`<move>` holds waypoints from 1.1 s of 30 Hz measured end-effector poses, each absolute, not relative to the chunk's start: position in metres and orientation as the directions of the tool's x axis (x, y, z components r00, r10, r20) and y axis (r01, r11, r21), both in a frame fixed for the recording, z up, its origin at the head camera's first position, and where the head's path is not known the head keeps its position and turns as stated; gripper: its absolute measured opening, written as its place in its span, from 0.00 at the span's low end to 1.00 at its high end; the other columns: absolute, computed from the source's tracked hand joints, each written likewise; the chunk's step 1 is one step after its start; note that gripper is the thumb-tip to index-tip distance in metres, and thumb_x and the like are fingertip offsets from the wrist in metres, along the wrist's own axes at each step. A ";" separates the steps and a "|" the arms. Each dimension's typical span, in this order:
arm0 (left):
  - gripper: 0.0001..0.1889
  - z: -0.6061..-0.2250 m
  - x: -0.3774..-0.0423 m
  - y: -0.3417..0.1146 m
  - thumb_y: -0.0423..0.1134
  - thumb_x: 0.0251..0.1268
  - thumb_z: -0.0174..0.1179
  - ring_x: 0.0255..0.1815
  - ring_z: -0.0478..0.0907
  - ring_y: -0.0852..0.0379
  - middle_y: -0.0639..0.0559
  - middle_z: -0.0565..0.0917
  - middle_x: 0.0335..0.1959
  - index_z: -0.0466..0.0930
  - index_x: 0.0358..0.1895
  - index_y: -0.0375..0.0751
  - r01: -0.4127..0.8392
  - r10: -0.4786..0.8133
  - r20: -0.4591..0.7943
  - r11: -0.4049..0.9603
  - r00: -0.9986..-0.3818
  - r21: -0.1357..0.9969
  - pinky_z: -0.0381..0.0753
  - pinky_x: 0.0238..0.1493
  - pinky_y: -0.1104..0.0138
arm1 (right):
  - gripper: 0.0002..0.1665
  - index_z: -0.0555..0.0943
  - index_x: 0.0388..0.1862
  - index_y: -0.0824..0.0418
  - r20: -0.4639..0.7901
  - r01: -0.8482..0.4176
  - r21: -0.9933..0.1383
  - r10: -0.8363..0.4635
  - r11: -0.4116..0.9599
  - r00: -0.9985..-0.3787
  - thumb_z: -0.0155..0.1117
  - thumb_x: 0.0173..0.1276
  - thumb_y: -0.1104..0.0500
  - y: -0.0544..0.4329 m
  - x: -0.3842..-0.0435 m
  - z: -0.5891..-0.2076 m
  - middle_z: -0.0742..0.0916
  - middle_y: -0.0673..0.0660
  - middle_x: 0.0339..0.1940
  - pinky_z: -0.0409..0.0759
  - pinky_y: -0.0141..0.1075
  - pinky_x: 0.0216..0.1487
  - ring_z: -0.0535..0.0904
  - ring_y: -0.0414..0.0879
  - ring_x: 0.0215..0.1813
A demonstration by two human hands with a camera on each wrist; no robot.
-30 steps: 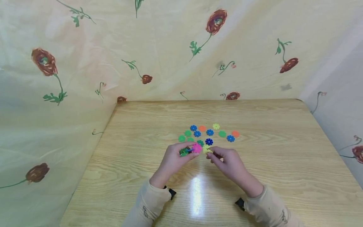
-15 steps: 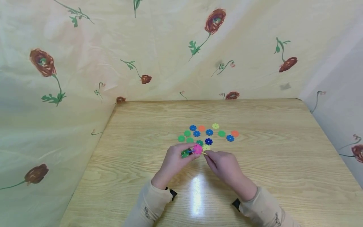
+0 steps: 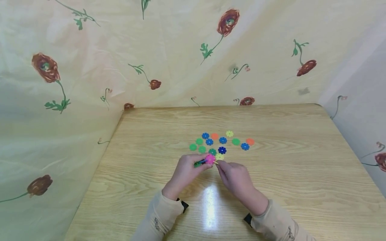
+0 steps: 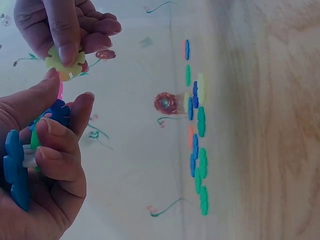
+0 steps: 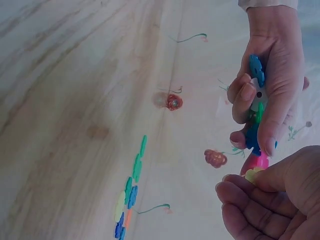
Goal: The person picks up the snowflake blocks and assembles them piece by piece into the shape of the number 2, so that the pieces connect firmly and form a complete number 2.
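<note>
My left hand [image 3: 185, 169] holds a chain of interlocked notched plastic discs. In the right wrist view the chain runs from a blue disc [image 5: 256, 70] through a white disc [image 5: 256, 97] and a green one to a darker blue disc [image 5: 253, 140] and a pink disc [image 5: 261, 160]. Thumb and fingers of my right hand [image 3: 238, 175] pinch a yellow disc [image 4: 62, 64], edge-on to the pink disc's right side in the head view. The left thumb tip is right at the yellow disc's rim. Fingers hide part of the joint between pink and yellow.
Several loose discs lie flat on the wooden table [image 3: 150, 134] beyond the hands, among them a dark blue disc [image 3: 222, 150], an orange disc [image 3: 250, 142] and a green disc [image 3: 236, 142]. Another yellow disc [image 3: 220, 156] lies just past the fingertips. A flowered curtain [image 3: 181, 50] borders the table's back.
My right hand has moved left and turned the yellow disc edge-on, bringing it up to the pink disc. The chain in my left hand has tilted slightly. The loose discs have stayed put.
</note>
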State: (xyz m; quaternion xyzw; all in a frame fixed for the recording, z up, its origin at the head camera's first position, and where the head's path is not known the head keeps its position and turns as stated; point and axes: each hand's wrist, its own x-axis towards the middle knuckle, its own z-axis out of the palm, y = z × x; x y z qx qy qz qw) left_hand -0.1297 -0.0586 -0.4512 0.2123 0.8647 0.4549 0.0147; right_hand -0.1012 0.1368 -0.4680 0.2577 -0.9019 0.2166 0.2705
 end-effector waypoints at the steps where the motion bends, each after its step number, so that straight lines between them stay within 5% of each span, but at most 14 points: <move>1: 0.20 -0.452 -0.130 -0.058 0.40 0.67 0.69 0.60 0.86 0.48 0.44 0.87 0.58 0.85 0.60 0.38 0.354 0.383 0.167 0.493 -0.908 0.794 0.84 0.61 0.57 | 0.09 0.86 0.36 0.67 0.600 -0.578 -0.251 -0.344 0.777 -0.723 0.76 0.56 0.72 0.136 -0.101 -0.468 0.83 0.51 0.15 0.77 0.29 0.22 0.73 0.38 0.17; 9: 0.22 -0.454 -0.133 -0.067 0.47 0.73 0.65 0.65 0.82 0.47 0.44 0.86 0.62 0.83 0.64 0.41 0.258 0.386 0.070 0.461 -0.920 0.849 0.82 0.64 0.57 | 0.03 0.87 0.36 0.65 0.543 -0.524 -0.317 -0.301 0.791 -0.784 0.73 0.63 0.68 0.126 -0.104 -0.466 0.83 0.51 0.15 0.75 0.28 0.22 0.72 0.38 0.17; 13: 0.33 -0.451 -0.135 -0.077 0.65 0.80 0.44 0.45 0.86 0.36 0.33 0.87 0.52 0.79 0.69 0.43 0.154 0.416 -0.022 0.387 -0.909 0.909 0.86 0.45 0.61 | 0.02 0.88 0.36 0.64 0.499 -0.491 -0.388 -0.270 0.780 -0.823 0.73 0.65 0.68 0.125 -0.105 -0.461 0.85 0.52 0.19 0.75 0.29 0.23 0.73 0.37 0.19; 17: 0.41 -0.446 -0.137 -0.080 0.70 0.79 0.28 0.31 0.81 0.32 0.32 0.84 0.57 0.77 0.71 0.46 0.088 0.441 -0.084 0.355 -0.894 0.931 0.78 0.34 0.66 | 0.04 0.89 0.36 0.63 0.470 -0.474 -0.453 -0.250 0.755 -0.847 0.74 0.63 0.68 0.129 -0.106 -0.461 0.87 0.53 0.21 0.74 0.27 0.24 0.73 0.35 0.21; 21: 0.27 -0.446 -0.139 -0.075 0.61 0.82 0.46 0.40 0.84 0.42 0.40 0.83 0.63 0.77 0.72 0.52 0.098 0.470 -0.104 0.386 -0.877 0.917 0.82 0.43 0.64 | 0.04 0.90 0.37 0.63 0.463 -0.478 -0.486 -0.248 0.732 -0.851 0.74 0.63 0.68 0.132 -0.107 -0.463 0.89 0.54 0.24 0.77 0.28 0.26 0.78 0.36 0.23; 26: 0.21 -0.450 -0.138 -0.070 0.49 0.76 0.62 0.31 0.79 0.58 0.50 0.81 0.68 0.80 0.68 0.53 0.118 0.485 -0.092 0.384 -0.869 0.916 0.82 0.39 0.66 | 0.06 0.90 0.40 0.62 0.434 -0.478 -0.510 -0.266 0.715 -0.861 0.74 0.64 0.68 0.135 -0.107 -0.464 0.91 0.54 0.27 0.81 0.29 0.29 0.83 0.39 0.26; 28: 0.20 -0.451 -0.137 -0.070 0.46 0.76 0.62 0.19 0.71 0.58 0.49 0.83 0.62 0.81 0.67 0.51 0.090 0.469 -0.099 0.365 -0.878 0.927 0.78 0.27 0.68 | 0.08 0.90 0.42 0.62 0.394 -0.463 -0.536 -0.276 0.706 -0.877 0.73 0.65 0.68 0.137 -0.108 -0.463 0.92 0.54 0.30 0.84 0.31 0.31 0.86 0.41 0.29; 33: 0.19 -0.455 -0.137 -0.074 0.44 0.76 0.62 0.20 0.70 0.60 0.46 0.85 0.44 0.81 0.65 0.46 0.046 0.422 -0.105 0.333 -0.900 0.942 0.75 0.23 0.71 | 0.11 0.88 0.48 0.64 0.248 -0.391 -0.576 -0.303 0.718 -0.920 0.72 0.67 0.64 0.146 -0.118 -0.462 0.92 0.54 0.34 0.86 0.35 0.36 0.87 0.43 0.33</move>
